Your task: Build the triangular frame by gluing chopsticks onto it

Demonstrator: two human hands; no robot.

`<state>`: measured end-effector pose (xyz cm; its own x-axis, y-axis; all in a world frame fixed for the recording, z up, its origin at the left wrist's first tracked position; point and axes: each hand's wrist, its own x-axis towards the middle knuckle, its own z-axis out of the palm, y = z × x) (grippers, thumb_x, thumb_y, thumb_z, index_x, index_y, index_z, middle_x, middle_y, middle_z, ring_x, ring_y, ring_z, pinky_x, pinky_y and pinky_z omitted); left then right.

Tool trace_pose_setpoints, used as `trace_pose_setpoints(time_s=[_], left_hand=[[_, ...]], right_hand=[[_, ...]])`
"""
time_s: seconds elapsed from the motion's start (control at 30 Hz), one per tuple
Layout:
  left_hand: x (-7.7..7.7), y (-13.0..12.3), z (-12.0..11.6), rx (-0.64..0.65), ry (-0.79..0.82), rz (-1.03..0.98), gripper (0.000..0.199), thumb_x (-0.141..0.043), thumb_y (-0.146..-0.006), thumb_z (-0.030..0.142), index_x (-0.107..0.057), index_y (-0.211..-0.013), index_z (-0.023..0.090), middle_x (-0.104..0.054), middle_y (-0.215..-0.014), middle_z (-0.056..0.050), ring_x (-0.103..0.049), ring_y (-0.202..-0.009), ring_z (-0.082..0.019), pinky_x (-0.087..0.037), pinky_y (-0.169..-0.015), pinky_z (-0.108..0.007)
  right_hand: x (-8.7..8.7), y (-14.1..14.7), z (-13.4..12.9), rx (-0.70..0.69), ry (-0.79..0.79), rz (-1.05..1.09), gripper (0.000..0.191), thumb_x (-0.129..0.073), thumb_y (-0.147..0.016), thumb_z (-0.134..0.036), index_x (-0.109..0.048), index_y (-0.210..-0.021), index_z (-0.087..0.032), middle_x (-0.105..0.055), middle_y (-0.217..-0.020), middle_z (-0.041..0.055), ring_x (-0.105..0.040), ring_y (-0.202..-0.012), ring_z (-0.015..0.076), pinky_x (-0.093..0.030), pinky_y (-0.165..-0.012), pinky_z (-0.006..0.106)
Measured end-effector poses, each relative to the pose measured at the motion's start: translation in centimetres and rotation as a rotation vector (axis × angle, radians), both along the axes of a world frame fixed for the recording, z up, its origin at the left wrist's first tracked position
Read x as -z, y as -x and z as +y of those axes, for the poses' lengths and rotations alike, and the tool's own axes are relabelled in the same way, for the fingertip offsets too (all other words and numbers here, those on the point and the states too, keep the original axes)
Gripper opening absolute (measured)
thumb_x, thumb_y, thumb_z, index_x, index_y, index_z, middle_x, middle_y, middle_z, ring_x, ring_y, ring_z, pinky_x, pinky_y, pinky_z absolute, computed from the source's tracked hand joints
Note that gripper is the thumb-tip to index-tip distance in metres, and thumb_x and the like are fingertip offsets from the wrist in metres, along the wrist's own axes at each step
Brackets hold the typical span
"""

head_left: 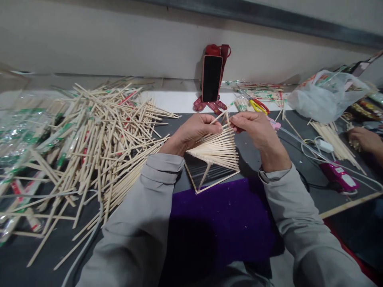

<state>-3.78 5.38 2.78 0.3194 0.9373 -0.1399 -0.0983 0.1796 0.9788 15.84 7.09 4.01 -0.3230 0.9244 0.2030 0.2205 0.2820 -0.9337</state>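
A fan-like structure of wooden sticks (215,149) stands at the middle of the dark table, with a triangular stick frame at its lower side. My left hand (194,131) is closed at its upper left, pinching a stick that slants up to the right. My right hand (254,127) is at the upper right corner, thumb and fingers pressed together beside the stick ends; what they pinch is too small to make out. Dark purple cloth (221,223) lies below the structure, between my forearms.
Loose sticks (113,139) and wrapped packs (26,135) cover the left. Behind stands a phone (212,79) against a red-capped bottle. Pliers (259,106), a plastic bag (326,95), a pink power socket (338,178) with cables and another person's hand (366,140) are at right.
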Motion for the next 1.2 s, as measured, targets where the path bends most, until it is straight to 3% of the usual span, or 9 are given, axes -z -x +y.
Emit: trace_pose_setpoints(time_s=[0.17,1.2], left_hand=[[0.24,0.04,0.10,0.014,-0.022,-0.009,0.011,-0.074,-0.065,0.014,-0.064,-0.070,0.013,-0.058,-0.060,0.003,-0.048,-0.052,-0.005,-0.038,-0.054,-0.020],[0.36,-0.02,0.07,0.047,-0.027,-0.063,0.010,-0.074,-0.068,0.012,-0.064,-0.068,0.012,-0.058,-0.058,0.004,-0.050,-0.051,-0.005,-0.039,-0.053,-0.020]], right_hand=[[-0.20,-0.04,-0.19,0.023,-0.034,-0.033,0.016,-0.076,-0.074,-0.034,-0.073,-0.067,-0.019,-0.058,-0.060,-0.0010,-0.048,-0.059,0.0108,-0.039,-0.059,0.026],[0.05,-0.09,-0.07,0.065,0.004,-0.016,0.010,-0.077,-0.068,-0.030,-0.075,-0.067,-0.020,-0.064,-0.062,-0.0014,-0.051,-0.060,0.0109,-0.043,-0.061,0.026]])
